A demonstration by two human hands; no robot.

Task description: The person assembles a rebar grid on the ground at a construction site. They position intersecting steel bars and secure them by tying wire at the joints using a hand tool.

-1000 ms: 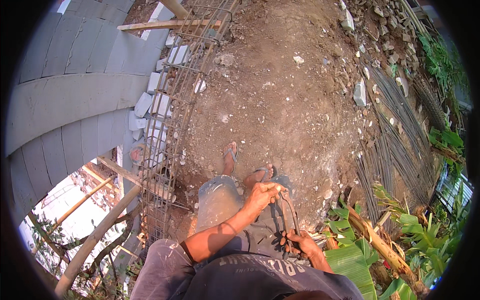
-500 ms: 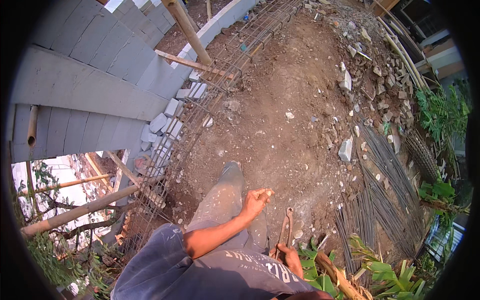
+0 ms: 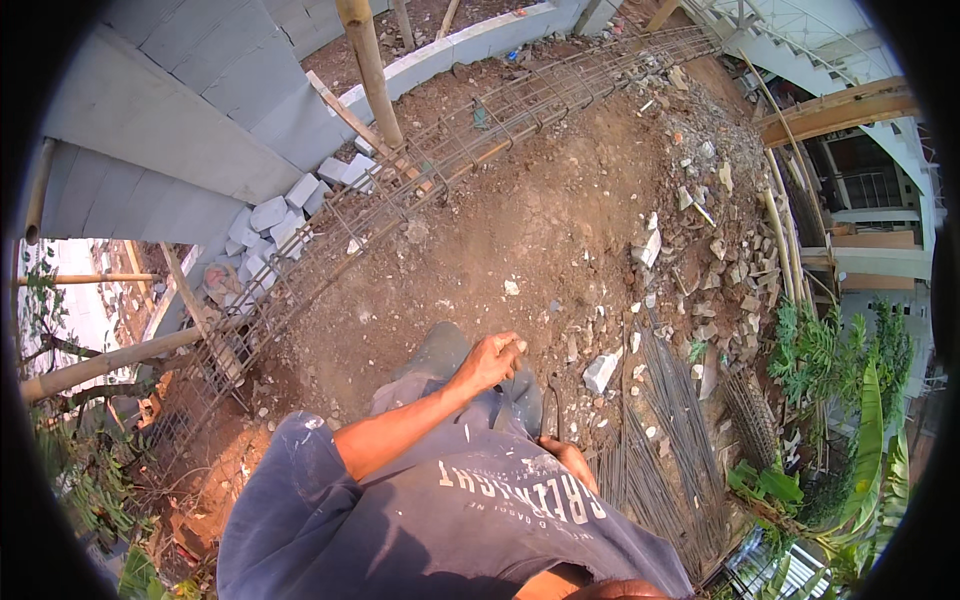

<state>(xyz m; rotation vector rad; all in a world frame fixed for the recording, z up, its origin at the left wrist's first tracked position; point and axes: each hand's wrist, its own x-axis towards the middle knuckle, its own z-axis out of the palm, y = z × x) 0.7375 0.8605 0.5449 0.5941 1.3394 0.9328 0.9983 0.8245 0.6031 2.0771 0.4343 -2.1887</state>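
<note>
Right hand (image 3: 570,462) of mine holds the pincers (image 3: 558,405) near my hip, with the fingers mostly hidden by my shirt (image 3: 490,520), and only a thin dark part of this tool shows past the hand. My left hand (image 3: 492,362) is narrow, fingers curled in front of my trousers; whether something small is inside, I cannot tell.

What is changed: one second ago both hands were at the pincers, and now they are apart, so the right hand alone carries the tool. The whole view is also turned, and I judge that I am changing my place or direction, and that the pincers are not working on anything at this moment.

Under me is brown bare ground (image 3: 480,260), with small pale stones in it. On the left a long steel cage (image 3: 405,205) lies beside light blocks (image 3: 268,232) and a grey wall (image 3: 160,120), and a round pole (image 3: 370,75) stands near them. On the right lie many thin rods (image 3: 650,440), close to my right hand but seemingly not touched, then broken rubble (image 3: 715,260) and green plants (image 3: 865,460)
</note>
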